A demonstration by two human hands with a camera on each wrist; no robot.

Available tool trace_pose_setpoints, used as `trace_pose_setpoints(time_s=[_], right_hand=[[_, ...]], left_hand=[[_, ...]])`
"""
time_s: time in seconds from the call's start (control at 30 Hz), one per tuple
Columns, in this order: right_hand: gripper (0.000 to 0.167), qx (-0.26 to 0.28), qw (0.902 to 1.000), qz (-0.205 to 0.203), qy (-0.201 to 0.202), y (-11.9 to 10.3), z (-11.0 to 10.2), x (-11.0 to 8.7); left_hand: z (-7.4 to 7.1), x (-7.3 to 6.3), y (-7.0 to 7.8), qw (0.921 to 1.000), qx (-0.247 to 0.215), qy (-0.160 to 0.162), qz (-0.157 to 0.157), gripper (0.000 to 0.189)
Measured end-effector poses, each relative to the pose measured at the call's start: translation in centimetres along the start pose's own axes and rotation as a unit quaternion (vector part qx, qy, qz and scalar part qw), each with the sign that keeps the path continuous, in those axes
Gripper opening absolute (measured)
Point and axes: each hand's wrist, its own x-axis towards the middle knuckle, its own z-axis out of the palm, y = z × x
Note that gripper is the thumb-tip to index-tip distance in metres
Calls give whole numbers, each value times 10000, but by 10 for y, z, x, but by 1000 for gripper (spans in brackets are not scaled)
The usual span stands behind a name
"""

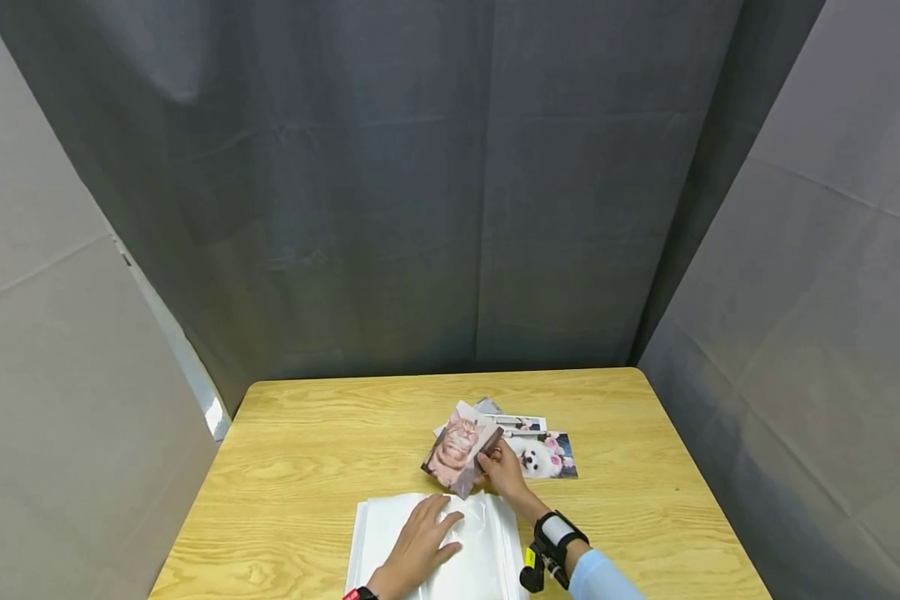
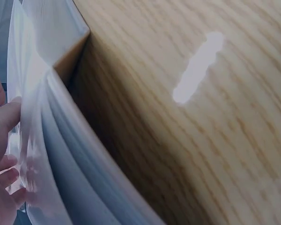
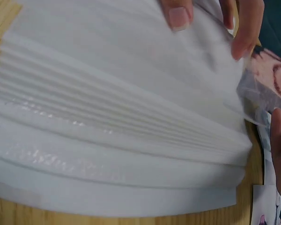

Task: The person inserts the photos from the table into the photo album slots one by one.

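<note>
An open photo album with white pages and clear sleeves lies at the table's near edge. My left hand rests on its page, fingers spread; in the right wrist view, its thumb lies on the clear sleeve. My right hand holds a cat photo by its right side, tilted just above the album's far edge. In the right wrist view, the photo is close to the sleeve's edge; whether it is inside the sleeve I cannot tell. Layered album pages fan out in the left wrist view.
Behind my right hand lie several more photos, including a white dog photo with pink flowers. The wooden table extends around the album. A dark curtain hangs behind it, with pale cloth walls at the sides.
</note>
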Motion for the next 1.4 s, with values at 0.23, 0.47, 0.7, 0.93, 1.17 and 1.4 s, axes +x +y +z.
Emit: trace_pose_setpoints(time_s=[0.23, 0.47, 0.7, 0.93, 1.17, 1.4], right_hand=[[25, -623, 9980, 19, -119, 24, -14, 7], [28, -1332, 9908, -251, -14, 27, -20, 11], [65, -1268, 9911, 252, -319, 28, -19, 7], [83, -2417, 9669, -690, -436, 20, -23, 14], [75, -2624, 9525, -1163, -1017, 10, -28, 22], [74, -2679, 9518, -1016, -1097, 7, -27, 26]], left_hand=[[2, -1, -2, 9999, -99, 63, -3, 45], [1, -4, -3, 9992, -257, -285, -147, 45], [-2, -6, -1, 9988, -268, -366, -156, 43], [-5, -5, 1, 9977, -430, -470, -234, 39], [-5, -6, 2, 9973, -571, -421, -202, 37], [-6, -5, 2, 9985, -441, -271, -175, 37]])
